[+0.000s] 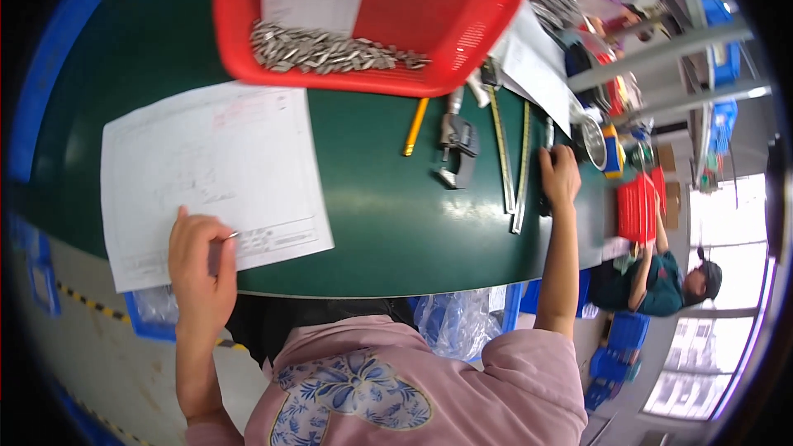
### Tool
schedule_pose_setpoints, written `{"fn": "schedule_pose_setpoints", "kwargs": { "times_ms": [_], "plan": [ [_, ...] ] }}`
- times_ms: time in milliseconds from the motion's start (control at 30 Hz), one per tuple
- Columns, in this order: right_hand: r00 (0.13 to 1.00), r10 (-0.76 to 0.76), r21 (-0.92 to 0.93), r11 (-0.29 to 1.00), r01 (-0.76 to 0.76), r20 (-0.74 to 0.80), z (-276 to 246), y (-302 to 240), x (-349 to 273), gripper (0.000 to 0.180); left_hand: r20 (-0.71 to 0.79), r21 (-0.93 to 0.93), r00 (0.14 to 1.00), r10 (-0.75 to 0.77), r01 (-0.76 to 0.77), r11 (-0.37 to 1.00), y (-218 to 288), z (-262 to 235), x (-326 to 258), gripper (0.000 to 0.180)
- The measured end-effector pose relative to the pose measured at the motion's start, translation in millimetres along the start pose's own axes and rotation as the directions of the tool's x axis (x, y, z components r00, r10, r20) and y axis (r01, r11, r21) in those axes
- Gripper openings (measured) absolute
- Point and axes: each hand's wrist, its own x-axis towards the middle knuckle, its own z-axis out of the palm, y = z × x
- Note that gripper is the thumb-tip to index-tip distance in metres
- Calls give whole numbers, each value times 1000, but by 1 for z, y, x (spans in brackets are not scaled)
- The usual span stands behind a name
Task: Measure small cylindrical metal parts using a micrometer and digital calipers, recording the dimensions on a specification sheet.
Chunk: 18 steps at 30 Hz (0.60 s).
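Metal piece [234,235] in left fingers [206,230]

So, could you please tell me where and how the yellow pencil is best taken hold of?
The yellow pencil looks best pinched across its near half, coming from the near side: its eraser end points that way, while its far end runs up to the red basket, and the micrometer lies to its right.

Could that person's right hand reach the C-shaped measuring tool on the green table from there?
Probably yes. Two thin strips on the green tabletop lie between the right hand and the C-shaped measuring tool, but they look low enough to pass over, and nothing seems to cover the tool.
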Motion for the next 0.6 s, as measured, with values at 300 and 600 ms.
{"fn": "schedule_pose_setpoints", "kwargs": {
  "times_ms": [300,600],
  "plan": [
    [953,-116,-116,989,86,-280,-13,-30,6,23,-38,-84,999,23,-26,996,-6,-1,4,15],
    [962,-41,123,992,8,270,20,-86,44,28,-89,-184,993,75,-91,979,10,4,-5,17]
  ]
}}
